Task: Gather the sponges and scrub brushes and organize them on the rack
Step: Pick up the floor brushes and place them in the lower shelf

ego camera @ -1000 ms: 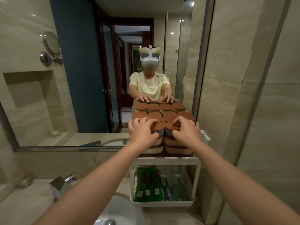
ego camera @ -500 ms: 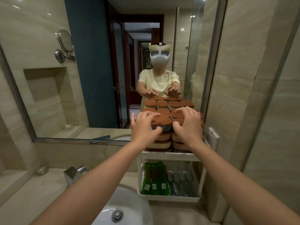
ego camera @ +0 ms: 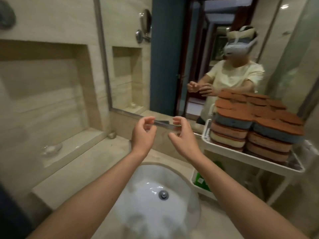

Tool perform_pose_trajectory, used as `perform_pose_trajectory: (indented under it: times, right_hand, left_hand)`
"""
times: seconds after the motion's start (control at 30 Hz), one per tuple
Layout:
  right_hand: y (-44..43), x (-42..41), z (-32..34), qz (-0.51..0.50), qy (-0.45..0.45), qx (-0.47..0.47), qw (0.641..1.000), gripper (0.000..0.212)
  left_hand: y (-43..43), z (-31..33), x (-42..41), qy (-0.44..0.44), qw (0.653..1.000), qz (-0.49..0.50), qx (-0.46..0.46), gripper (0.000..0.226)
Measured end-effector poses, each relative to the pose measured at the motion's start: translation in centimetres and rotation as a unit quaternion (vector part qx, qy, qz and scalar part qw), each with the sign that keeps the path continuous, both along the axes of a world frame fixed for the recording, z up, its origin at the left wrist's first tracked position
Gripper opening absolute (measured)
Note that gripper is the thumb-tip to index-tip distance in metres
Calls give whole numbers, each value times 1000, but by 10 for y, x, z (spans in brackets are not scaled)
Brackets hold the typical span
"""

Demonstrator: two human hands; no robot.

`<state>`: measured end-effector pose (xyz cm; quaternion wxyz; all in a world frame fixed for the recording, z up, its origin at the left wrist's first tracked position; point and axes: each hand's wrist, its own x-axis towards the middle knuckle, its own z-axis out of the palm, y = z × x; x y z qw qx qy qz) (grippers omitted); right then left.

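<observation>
The sponges (ego camera: 259, 128) are stacked in piles on the rack's (ego camera: 250, 156) top shelf, and with the left hand (ego camera: 142, 133) and right hand (ego camera: 183, 135) empty, fingers loosely curled, left of the rack over the sink (ego camera: 155, 192), the job looks nearly done.

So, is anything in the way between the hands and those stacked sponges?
Nothing visible. Left hand and right hand hover empty over the sink; the sponges sit on the rack to their right, only open air between.
</observation>
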<state>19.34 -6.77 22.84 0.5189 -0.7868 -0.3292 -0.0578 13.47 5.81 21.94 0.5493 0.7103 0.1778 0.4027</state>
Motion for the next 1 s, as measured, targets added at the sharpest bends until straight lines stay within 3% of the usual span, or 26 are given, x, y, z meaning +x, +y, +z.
perform_pose_trajectory:
  times: [0.4,1.0]
  right_hand:
    - [156,-125,-79,249,89,-83,961,54]
    - [248,-397,-173,499,112,-217,831,51]
  left_hand:
    - [104,-76,-174,74,966,236,-80,29]
    - [120,-172,-476,145,845,480,-188,30]
